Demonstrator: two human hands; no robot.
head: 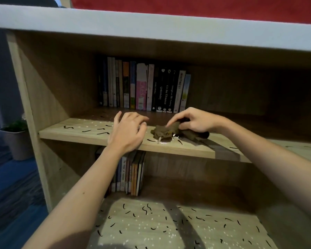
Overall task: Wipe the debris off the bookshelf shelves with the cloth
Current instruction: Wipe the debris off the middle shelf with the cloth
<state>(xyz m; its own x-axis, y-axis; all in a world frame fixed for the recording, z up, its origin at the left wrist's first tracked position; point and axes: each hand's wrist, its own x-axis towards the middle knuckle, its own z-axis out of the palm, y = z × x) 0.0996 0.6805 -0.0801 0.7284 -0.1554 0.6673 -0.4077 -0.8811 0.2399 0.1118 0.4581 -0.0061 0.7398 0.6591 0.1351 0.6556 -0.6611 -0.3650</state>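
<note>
A crumpled brown cloth [166,132] lies on the middle shelf [90,139] of a light wooden bookshelf. My right hand [194,121] pinches the cloth's top with curled fingers. Just left of the cloth, my left hand [128,131] hovers over the shelf's front edge with relaxed, spread fingers and holds nothing. Black strands and white specks of debris [101,130] are scattered over the middle shelf, with a small white pile [162,141] right under the cloth. The lower shelf [151,229] carries more black and white debris [196,220].
A row of upright books [144,88] stands at the back of the middle shelf. More books [128,174] stand at the back of the lower shelf. A potted plant [16,139] sits on the blue floor to the left. The bookshelf's white top edge [151,27] overhangs.
</note>
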